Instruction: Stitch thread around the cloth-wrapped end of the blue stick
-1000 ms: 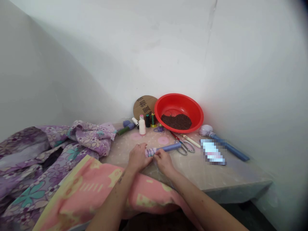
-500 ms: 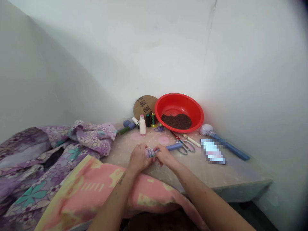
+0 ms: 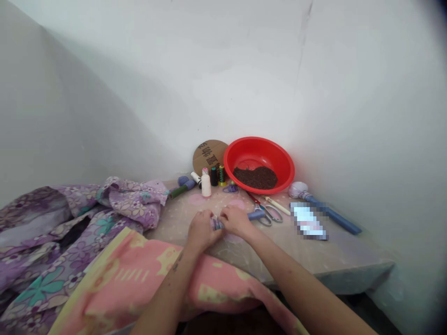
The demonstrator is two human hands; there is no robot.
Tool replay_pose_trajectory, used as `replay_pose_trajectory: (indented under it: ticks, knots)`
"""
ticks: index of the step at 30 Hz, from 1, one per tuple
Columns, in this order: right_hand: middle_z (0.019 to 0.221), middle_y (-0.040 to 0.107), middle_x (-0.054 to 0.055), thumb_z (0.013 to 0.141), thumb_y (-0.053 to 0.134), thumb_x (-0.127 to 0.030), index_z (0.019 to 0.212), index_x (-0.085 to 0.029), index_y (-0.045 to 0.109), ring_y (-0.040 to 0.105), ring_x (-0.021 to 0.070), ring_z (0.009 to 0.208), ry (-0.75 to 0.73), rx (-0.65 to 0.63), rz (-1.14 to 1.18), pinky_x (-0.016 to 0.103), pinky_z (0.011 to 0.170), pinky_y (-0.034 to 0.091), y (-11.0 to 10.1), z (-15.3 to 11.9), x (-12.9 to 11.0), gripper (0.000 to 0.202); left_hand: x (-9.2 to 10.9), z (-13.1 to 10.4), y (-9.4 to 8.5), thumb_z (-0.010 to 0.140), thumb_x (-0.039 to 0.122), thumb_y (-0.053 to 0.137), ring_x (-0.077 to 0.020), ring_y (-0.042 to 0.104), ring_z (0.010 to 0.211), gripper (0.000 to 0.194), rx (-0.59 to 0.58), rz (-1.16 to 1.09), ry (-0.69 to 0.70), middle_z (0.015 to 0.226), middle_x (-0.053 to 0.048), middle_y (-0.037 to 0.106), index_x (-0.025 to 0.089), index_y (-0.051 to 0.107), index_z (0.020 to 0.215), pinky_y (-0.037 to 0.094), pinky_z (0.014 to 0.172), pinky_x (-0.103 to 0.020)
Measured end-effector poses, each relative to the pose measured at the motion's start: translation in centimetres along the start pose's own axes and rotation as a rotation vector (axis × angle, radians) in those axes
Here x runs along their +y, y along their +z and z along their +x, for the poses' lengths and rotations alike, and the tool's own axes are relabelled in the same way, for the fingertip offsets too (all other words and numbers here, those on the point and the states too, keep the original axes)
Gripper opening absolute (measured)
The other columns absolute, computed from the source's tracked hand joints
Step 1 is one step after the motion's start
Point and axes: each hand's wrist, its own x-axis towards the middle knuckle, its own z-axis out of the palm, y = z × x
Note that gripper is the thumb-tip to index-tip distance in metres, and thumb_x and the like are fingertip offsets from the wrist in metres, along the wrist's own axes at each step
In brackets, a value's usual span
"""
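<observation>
Over the near part of the table, my left hand (image 3: 203,230) is closed around the cloth-wrapped end of a blue stick. Purple patterned cloth (image 3: 217,224) shows between my two hands, gathered in bands. The blue handle (image 3: 256,215) sticks out to the right behind my right hand. My right hand (image 3: 235,220) has its fingers pinched together just above the cloth; what they hold is too small to make out. Below my forearms lies a pink and yellow cloth (image 3: 157,267).
Purple flowered fabric (image 3: 129,200) is heaped at left. Behind stand thread spools (image 3: 206,185), a cardboard disc (image 3: 208,153) and a red basin (image 3: 288,170) with dark grains. Scissors (image 3: 267,216), a cream pen-like tool (image 3: 277,205), a blurred phone-like object (image 3: 309,221) and another cloth-headed blue stick (image 3: 335,216) lie right.
My right hand has shifted slightly up and left, closer to my left hand, and now covers more of the wrapped cloth. My left hand keeps its hold in nearly the same place.
</observation>
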Motion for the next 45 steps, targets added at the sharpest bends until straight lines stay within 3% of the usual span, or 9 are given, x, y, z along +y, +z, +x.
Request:
replay_pose_trajectory:
  ticks: [9, 16, 23, 28, 31, 36, 39, 42, 45]
  knots:
    - [0.087, 0.064, 0.012, 0.071, 0.045, -0.024, 0.090, -0.017, 0.061, 0.057, 0.0220, 0.081, -0.095, -0.228, -0.141, 0.029, 0.065, 0.038, -0.8, 2.2, -1.4, 0.026, 0.3, 0.1, 0.3, 0.061, 0.043, 0.057, -0.0177, 0.050, 0.081, 0.040, 0.007, 0.012, -0.068, 0.085, -0.005, 0.053, 0.020, 0.047, 0.092, 0.034, 0.066, -0.025]
    - [0.086, 0.064, 0.009, 0.075, 0.040, -0.024, 0.085, -0.018, 0.061, 0.056, 0.0181, 0.077, -0.024, -0.156, -0.037, 0.025, 0.058, 0.035, 0.5, 2.6, -0.9, 0.025, 0.3, 0.1, 0.3, 0.060, 0.047, 0.057, -0.0178, 0.050, 0.080, 0.043, -0.005, 0.031, -0.076, 0.085, -0.005, 0.053, 0.020, 0.047, 0.092, 0.034, 0.065, -0.025]
    - [0.058, 0.054, -0.002, 0.073, 0.044, -0.026, 0.058, -0.016, 0.048, 0.047, 0.0085, 0.054, 0.091, 0.077, 0.613, 0.019, 0.050, 0.032, 2.7, 3.7, 0.0, 0.018, 0.4, 0.0, 0.1, 0.059, 0.047, 0.058, -0.0172, 0.051, 0.081, 0.044, 0.000, 0.043, -0.090, 0.088, -0.004, 0.054, 0.021, 0.047, 0.094, 0.035, 0.067, -0.025]
    - [0.052, 0.052, -0.006, 0.075, 0.041, -0.035, 0.072, -0.020, 0.040, 0.040, 0.0071, 0.034, 0.237, 0.114, 1.386, 0.020, 0.039, 0.035, -0.3, 4.2, -0.9, 0.015, 0.3, -0.1, 0.1, 0.058, 0.051, 0.058, -0.0174, 0.051, 0.081, 0.050, -0.013, 0.026, -0.086, 0.088, -0.004, 0.054, 0.021, 0.047, 0.096, 0.035, 0.067, -0.025]
    - [0.047, 0.047, -0.008, 0.073, 0.046, -0.037, 0.073, -0.020, 0.040, 0.044, 0.0072, 0.038, 0.215, 0.375, 1.534, 0.020, 0.043, 0.039, -3.2, 4.3, -0.3, 0.018, 0.3, -0.2, 0.0, 0.058, 0.055, 0.056, -0.0170, 0.051, 0.080, 0.051, -0.009, 0.020, -0.102, 0.088, -0.004, 0.053, 0.021, 0.048, 0.095, 0.034, 0.066, -0.025]
    - [0.049, 0.042, -0.008, 0.075, 0.045, -0.039, 0.072, -0.018, 0.045, 0.043, 0.0065, 0.045, 0.135, 0.942, 1.122, 0.020, 0.053, 0.039, -7.7, 3.8, 3.4, 0.021, 0.6, -0.2, -0.4, 0.057, 0.055, 0.057, -0.0172, 0.051, 0.081, 0.051, -0.015, 0.001, -0.116, 0.088, -0.004, 0.053, 0.021, 0.048, 0.095, 0.034, 0.066, -0.025]
    - [0.066, 0.054, -0.001, 0.076, 0.044, -0.039, 0.080, -0.016, 0.052, 0.050, 0.0098, 0.060, 0.142, 1.111, 0.783, 0.024, 0.061, 0.040, -9.4, 3.1, 5.7, 0.024, 0.7, -0.2, -0.5, 0.057, 0.053, 0.058, -0.0172, 0.051, 0.082, 0.050, -0.031, -0.013, -0.127, 0.089, -0.004, 0.053, 0.021, 0.048, 0.095, 0.034, 0.068, -0.025]
    - [0.075, 0.060, 0.003, 0.073, 0.048, -0.036, 0.077, -0.016, 0.059, 0.052, 0.0135, 0.071, 0.147, 1.023, 0.472, 0.028, 0.071, 0.037, -9.4, 2.4, 6.8, 0.023, 0.6, -0.2, -0.4, 0.057, 0.053, 0.058, -0.0170, 0.050, 0.082, 0.050, -0.026, -0.010, -0.120, 0.089, -0.004, 0.053, 0.021, 0.048, 0.095, 0.034, 0.067, -0.025]
    - [0.068, 0.064, 0.002, 0.071, 0.051, -0.031, 0.070, -0.018, 0.064, 0.054, 0.0137, 0.067, 0.052, 0.653, 0.322, 0.029, 0.074, 0.035, -7.2, 1.7, 6.1, 0.018, 0.4, -0.2, -0.1, 0.056, 0.055, 0.058, -0.0168, 0.051, 0.079, 0.051, -0.002, 0.001, -0.104, 0.087, -0.003, 0.052, 0.022, 0.048, 0.094, 0.034, 0.064, -0.024]
